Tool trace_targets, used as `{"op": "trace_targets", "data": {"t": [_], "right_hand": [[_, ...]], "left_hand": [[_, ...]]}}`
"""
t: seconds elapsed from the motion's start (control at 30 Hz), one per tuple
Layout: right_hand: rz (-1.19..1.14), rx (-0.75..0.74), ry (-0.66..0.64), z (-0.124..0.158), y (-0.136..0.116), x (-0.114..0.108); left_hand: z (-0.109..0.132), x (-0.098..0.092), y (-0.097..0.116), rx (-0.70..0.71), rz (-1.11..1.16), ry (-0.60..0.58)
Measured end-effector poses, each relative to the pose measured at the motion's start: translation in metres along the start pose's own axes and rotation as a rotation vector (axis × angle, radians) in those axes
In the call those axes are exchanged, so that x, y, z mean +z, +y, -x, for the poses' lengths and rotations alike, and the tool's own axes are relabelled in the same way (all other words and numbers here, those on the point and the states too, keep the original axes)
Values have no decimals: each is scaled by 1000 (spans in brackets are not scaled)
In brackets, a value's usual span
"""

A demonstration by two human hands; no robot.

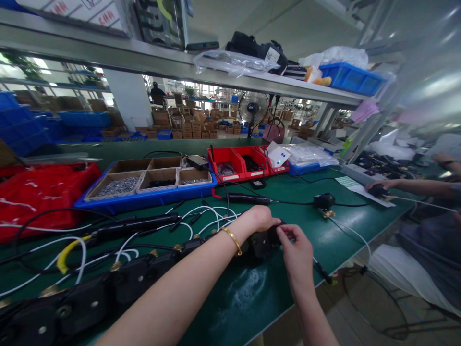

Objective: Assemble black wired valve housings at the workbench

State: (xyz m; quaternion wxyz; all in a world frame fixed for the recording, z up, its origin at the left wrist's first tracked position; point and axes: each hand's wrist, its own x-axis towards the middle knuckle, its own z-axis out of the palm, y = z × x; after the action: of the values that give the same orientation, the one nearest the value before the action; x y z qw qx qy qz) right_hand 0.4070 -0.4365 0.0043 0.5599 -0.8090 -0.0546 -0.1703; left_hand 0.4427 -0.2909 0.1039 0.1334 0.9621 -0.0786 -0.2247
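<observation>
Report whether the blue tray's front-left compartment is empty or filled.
Not empty: small silvery pieces spread across the compartment. How deep they lie, I cannot tell.

Pale pillar (127, 98), bright windows (41, 65), long shelf (108, 50) above a green bench (295, 191), brown cartons (194, 129) beyond

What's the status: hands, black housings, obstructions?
Left hand, right hand: together at row's right end, grip partly hidden. Black housings: lined up. White cables: looped behind row.

Head-worn view, forward and downward
</observation>
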Motion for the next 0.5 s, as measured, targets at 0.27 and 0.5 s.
{"op": "trace_targets", "data": {"t": [0.27, 0.5], "right_hand": [[50, -74, 94, 10, 9, 11], [91, -230, 17, 4, 16, 4]], "left_hand": [[-3, 1, 1, 5, -16, 9], [-6, 2, -1, 32, -18, 36]]}}
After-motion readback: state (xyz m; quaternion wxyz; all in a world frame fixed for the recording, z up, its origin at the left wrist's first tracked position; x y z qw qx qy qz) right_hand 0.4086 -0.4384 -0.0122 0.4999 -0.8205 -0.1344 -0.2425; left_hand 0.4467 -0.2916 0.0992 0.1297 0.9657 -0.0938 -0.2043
